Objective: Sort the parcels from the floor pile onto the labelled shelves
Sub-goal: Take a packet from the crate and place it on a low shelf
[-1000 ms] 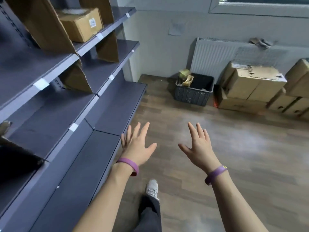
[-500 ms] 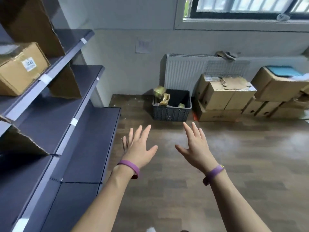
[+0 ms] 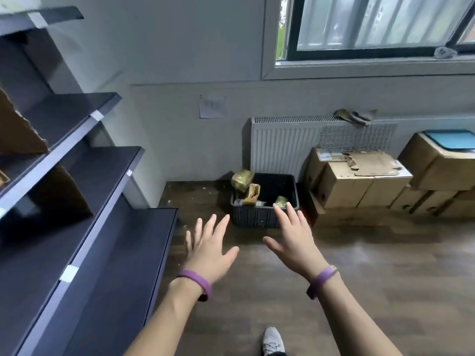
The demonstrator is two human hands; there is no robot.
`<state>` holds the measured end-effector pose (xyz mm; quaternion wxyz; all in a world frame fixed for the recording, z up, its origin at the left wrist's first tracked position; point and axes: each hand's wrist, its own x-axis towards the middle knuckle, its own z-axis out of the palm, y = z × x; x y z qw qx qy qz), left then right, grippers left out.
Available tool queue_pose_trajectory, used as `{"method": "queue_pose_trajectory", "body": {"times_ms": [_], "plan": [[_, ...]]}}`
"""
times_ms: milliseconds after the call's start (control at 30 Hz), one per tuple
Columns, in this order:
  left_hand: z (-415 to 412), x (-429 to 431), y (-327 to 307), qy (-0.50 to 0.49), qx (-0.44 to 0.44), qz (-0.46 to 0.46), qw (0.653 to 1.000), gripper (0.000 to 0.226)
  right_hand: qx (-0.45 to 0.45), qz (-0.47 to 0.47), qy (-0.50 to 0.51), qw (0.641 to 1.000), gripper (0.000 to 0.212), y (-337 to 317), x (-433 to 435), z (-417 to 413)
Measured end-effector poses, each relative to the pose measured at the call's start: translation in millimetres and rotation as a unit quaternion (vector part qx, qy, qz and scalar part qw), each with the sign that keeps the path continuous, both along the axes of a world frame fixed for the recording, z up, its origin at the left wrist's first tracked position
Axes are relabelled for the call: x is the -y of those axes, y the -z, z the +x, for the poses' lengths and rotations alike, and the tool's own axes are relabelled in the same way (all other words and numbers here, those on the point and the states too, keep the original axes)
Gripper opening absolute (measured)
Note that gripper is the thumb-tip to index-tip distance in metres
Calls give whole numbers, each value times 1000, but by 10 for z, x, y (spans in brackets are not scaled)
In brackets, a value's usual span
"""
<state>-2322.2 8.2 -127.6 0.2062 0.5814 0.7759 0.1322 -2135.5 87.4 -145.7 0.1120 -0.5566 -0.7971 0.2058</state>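
L hand (image 3: 209, 249) and R hand (image 3: 295, 240) both out front, fingers spread wide, holding nothing. Parcels (image 3: 253, 194) (small yellowish packs) sit in dark crate (image 3: 252, 216) on floor under radiator (image 3: 282, 145). Cardboard boxes (image 3: 354, 188) just right of crate. Shelves (image 3: 110, 173) on left, white labels (image 3: 97, 115) on front edges.

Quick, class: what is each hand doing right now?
Left hand: open, fingers spread, holding nothing.
Right hand: open, fingers spread, holding nothing.
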Motion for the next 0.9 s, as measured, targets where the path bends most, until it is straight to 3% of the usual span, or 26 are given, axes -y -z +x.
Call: {"method": "queue_pose_trajectory", "body": {"times_ms": [233, 467, 900], "plan": [[-2, -1350, -80, -27, -10, -5, 1000, 69, 9, -11, -26, 1000, 80, -103, -1503, 2], [-125, -2274, -35, -38, -2, -15, 999, 68, 15, -25, -47, 998, 79, -22, -2482, -176], [-1104, -4331, 262, -9, 10, -18, 1000, 68, 47, -25, -15, 998, 79, 245, -4287, -1000]]}}
